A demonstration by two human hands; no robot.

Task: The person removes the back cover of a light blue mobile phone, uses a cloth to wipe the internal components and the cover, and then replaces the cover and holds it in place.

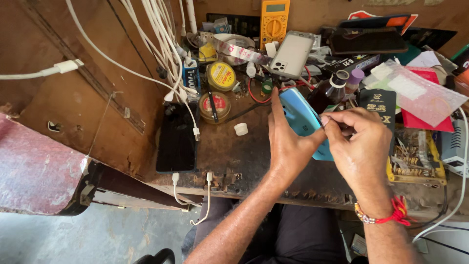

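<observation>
Holding the light-blue glossy smartphone propped on edge near the front of the worn wooden bench, my left hand clamps it from behind, index finger stretched up along its back. My right hand is pinched shut on something small at the phone's right edge; I cannot tell what it is, as the fingers hide it.

The grip looks to me like the weak point: the phone stands tilted, held at one side only, so a hard push from the right hand could twist it out and drop it onto the bench or off the front edge. Whatever small part is in that pinch could also fall into the clutter and be lost.

Just left lies a black flat phone with white charging cables dangling off the edge; a sliding elbow could snag them. Just beyond the hands stands a small brown glass bottle, seemingly uncapped, with a white cap lying apart; a knock would spill it. Farthest back a yellow multimeter leans against the wall.
</observation>
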